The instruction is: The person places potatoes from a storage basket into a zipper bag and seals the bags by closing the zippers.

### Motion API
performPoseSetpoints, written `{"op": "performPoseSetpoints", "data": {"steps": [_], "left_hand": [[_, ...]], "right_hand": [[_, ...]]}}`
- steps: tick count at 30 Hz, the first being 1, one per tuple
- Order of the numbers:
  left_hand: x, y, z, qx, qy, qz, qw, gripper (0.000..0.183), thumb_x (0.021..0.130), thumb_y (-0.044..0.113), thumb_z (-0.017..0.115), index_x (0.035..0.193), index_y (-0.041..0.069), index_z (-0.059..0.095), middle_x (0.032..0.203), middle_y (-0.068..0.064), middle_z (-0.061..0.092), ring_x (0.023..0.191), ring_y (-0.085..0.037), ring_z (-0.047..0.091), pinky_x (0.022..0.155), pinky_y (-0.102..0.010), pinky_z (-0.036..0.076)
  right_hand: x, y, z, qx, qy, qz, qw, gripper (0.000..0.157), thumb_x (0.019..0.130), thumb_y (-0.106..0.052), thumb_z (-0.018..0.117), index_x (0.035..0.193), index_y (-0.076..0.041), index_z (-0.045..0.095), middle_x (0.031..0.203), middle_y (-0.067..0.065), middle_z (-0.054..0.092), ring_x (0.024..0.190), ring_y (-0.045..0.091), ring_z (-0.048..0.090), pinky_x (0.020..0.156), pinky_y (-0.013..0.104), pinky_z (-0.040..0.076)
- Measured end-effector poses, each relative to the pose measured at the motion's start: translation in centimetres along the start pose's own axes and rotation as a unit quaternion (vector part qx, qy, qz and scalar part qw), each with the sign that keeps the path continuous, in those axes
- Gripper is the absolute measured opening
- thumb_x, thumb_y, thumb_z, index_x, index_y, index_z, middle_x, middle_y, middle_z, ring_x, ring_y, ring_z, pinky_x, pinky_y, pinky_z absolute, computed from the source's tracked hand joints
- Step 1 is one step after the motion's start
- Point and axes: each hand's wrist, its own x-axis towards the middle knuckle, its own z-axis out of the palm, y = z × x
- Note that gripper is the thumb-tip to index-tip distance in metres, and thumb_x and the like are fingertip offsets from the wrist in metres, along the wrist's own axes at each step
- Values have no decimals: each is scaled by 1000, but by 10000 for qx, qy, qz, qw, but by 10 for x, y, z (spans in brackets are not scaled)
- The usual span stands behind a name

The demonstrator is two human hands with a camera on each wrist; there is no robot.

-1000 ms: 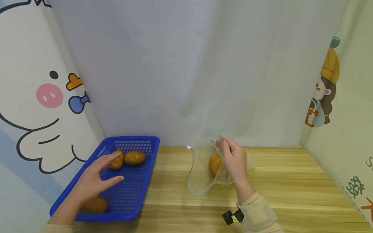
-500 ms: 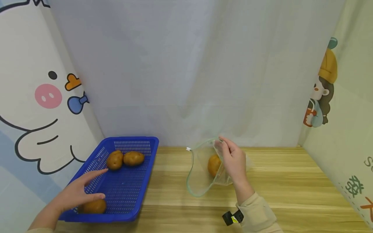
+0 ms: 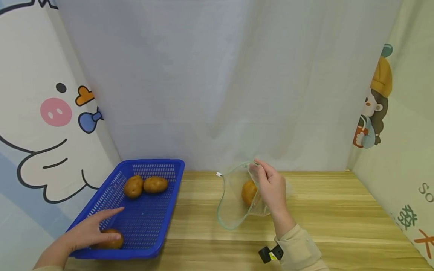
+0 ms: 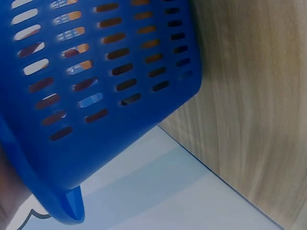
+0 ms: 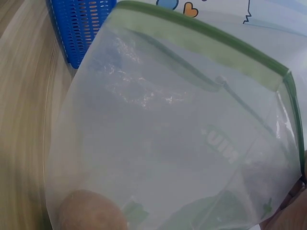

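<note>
In the head view a blue plastic basket [image 3: 144,222] holds two brown potatoes [image 3: 133,186] side by side at its far end and a third potato [image 3: 113,239] in the near left corner. My left hand [image 3: 86,231] reaches over the near left rim, index finger stretched out, thumb across that third potato. Its other fingers are hidden. My right hand [image 3: 274,188] pinches the upper edge of a clear zip bag [image 3: 234,199] with a green-edged mouth and white slider. The bag's mouth gapes toward the basket. Inside it lies one potato [image 3: 249,192].
Both things sit on a wood-grain table [image 3: 203,241]. A pale curtain [image 3: 217,94] hangs behind, and printed cloth panels [image 3: 30,124] close off the sides. A small black device [image 3: 270,253] is strapped at the right wrist.
My left hand has drawn back from the far potatoes toward the near left corner of the basket and lowered onto the potato there. The right hand keeps the bag in place.
</note>
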Motion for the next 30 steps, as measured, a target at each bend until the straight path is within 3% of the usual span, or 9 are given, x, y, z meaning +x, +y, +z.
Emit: {"op": "performPoseSetpoints", "data": {"steps": [5, 12, 16, 19, 24, 27, 30], "left_hand": [[1, -5, 3, -114, -144, 32, 9998, 73, 85, 31, 77, 141, -5, 49, 137, -36, 47, 122, -61, 41, 90, -74, 39], [4, -5, 4, -285, -583, 16, 9979, 70, 87, 32, 75, 142, -3, 50, 138, -35, 48, 123, -62, 40, 91, -74, 38], [8, -8, 5, -350, -755, 369, 9958, 65, 88, 29, 75, 144, 5, 51, 138, -30, 50, 124, -61, 40, 91, -75, 37], [12, -9, 6, -473, -936, 518, 9931, 64, 88, 27, 75, 145, 12, 51, 140, -27, 51, 126, -61, 38, 93, -75, 35], [20, -7, 12, -655, -1252, 743, 9872, 66, 87, 25, 77, 146, 15, 51, 141, -24, 51, 130, -51, 41, 95, -74, 34], [23, -7, 16, -544, -1360, 846, 9856, 66, 85, 27, 78, 145, 20, 53, 139, -22, 54, 129, -41, 45, 96, -72, 36], [25, -6, 19, -513, -1447, 816, 9848, 64, 85, 29, 79, 144, 22, 55, 137, -22, 56, 128, -41, 46, 95, -74, 34]], "right_hand": [[0, 0, 1, 44, -29, -30, 10000, 32, 106, -14, 46, 129, -3, 65, 114, 14, 71, 100, 28, 70, 40, 23, 29], [0, 0, 2, -2, 4, -32, 10000, 31, 105, -13, 47, 128, -3, 66, 114, 13, 71, 100, 28, 70, 41, 23, 32], [0, 1, 2, -102, 43, -36, 9999, 31, 105, -14, 48, 127, -3, 66, 113, 12, 71, 102, 26, 69, 64, 23, 54], [1, 1, 3, -88, 44, -33, 9999, 31, 105, -13, 48, 127, -2, 66, 113, 13, 71, 103, 26, 69, 86, 35, 55], [1, 0, 4, -36, 2, 1, 10000, 31, 106, -14, 47, 127, -1, 66, 114, 15, 70, 103, 29, 69, 92, 43, 52], [1, 0, 4, -80, 11, 8, 10000, 32, 106, -15, 47, 127, -1, 66, 114, 14, 70, 104, 28, 68, 92, 42, 53], [0, -1, 4, -165, 60, 2, 9998, 31, 105, -14, 48, 126, -2, 67, 113, 14, 71, 105, 28, 68, 87, 39, 55]]}}
